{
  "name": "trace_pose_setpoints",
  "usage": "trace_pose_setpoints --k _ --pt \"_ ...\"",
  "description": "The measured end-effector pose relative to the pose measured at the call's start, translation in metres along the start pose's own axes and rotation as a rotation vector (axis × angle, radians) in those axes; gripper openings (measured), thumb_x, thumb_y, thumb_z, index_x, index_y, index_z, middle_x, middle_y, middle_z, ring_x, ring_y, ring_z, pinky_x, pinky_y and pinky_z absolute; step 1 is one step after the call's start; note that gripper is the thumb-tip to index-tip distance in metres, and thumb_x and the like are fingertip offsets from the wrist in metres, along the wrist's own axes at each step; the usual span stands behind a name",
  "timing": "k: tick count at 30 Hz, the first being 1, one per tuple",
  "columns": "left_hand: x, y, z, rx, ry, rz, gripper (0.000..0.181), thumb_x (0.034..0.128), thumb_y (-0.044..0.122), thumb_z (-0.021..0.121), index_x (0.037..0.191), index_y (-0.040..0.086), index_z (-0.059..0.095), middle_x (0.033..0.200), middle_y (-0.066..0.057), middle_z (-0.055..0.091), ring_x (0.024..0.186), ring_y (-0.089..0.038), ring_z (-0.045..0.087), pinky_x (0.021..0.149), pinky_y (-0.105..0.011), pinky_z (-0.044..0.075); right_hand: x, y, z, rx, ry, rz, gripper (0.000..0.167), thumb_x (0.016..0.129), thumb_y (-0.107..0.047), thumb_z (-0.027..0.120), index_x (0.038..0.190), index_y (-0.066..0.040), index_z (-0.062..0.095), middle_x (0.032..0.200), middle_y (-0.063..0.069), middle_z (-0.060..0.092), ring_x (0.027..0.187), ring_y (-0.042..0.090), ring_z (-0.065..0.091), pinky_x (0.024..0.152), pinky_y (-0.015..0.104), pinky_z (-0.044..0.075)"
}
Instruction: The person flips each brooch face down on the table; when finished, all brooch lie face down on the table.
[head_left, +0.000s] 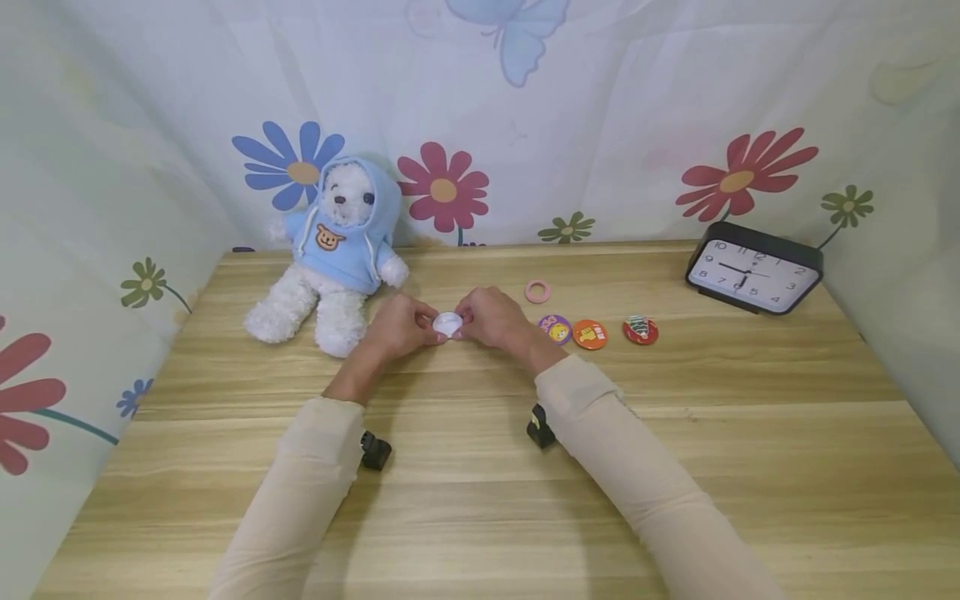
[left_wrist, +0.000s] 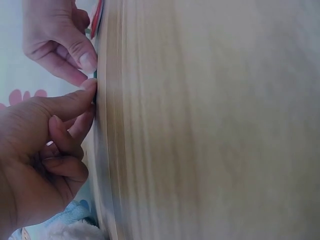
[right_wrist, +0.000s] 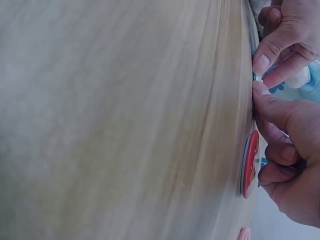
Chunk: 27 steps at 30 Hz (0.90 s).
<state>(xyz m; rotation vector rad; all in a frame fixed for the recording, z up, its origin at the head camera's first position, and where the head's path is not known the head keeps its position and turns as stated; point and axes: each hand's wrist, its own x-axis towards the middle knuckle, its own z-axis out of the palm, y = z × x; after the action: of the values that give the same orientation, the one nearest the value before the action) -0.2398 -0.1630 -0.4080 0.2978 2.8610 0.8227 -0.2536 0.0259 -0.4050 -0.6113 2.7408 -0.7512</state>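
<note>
A small round whitish disc (head_left: 448, 323) lies at table level between my two hands in the head view. My left hand (head_left: 400, 327) pinches its left edge with thumb and finger, while my right hand (head_left: 492, 318) pinches the right edge. In the left wrist view, the thumbs of the left hand (left_wrist: 45, 150) and right hand (left_wrist: 62, 42) nearly meet over the disc, and only a thin dark green edge shows. From the right wrist, the right hand (right_wrist: 295, 145) and left hand (right_wrist: 287, 40) mostly hide it.
Right of the hands lie a purple badge (head_left: 555, 329), an orange badge (head_left: 590, 334), a red badge (head_left: 641, 329) and a pink ring (head_left: 537, 291). A white teddy bear (head_left: 337, 242) in a blue hoodie sits left. A black clock (head_left: 753, 268) stands at the back right.
</note>
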Motion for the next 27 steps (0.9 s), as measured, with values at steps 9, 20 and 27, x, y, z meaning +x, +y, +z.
trace_pose_setpoints --k 9,20,27 --pt "0.0 -0.001 -0.002 -0.008 -0.031 -0.012 0.041 0.0819 0.024 0.085 0.116 0.002 0.075 0.088 -0.01 0.075 0.077 -0.017 0.059 0.069 -0.025 0.045 0.001 0.0 -0.002 0.004 -0.04 -0.015 0.04 0.088 -0.023 0.079 0.125 -0.011 0.072 0.103 0.006 0.078 0.085 0.016 0.066 0.081 0.03 0.052" --pt "-0.005 -0.002 -0.002 0.008 -0.028 -0.006 0.047 0.0815 0.03 0.084 0.118 0.003 0.074 0.089 -0.009 0.077 0.079 -0.016 0.063 0.071 -0.027 0.049 0.0 0.003 0.001 -0.041 -0.048 -0.072 0.045 0.09 -0.029 0.078 0.13 -0.011 0.069 0.101 0.005 0.079 0.08 0.014 0.068 0.074 0.027 0.051" --pt "-0.008 0.0 -0.002 0.029 0.021 -0.008 0.035 0.0831 0.035 0.08 0.107 0.01 0.076 0.084 -0.006 0.072 0.075 -0.018 0.061 0.065 -0.028 0.046 -0.002 0.01 0.0 -0.064 -0.008 -0.128 0.04 0.093 -0.03 0.073 0.127 -0.01 0.07 0.092 0.003 0.076 0.075 0.011 0.062 0.071 0.026 0.05"
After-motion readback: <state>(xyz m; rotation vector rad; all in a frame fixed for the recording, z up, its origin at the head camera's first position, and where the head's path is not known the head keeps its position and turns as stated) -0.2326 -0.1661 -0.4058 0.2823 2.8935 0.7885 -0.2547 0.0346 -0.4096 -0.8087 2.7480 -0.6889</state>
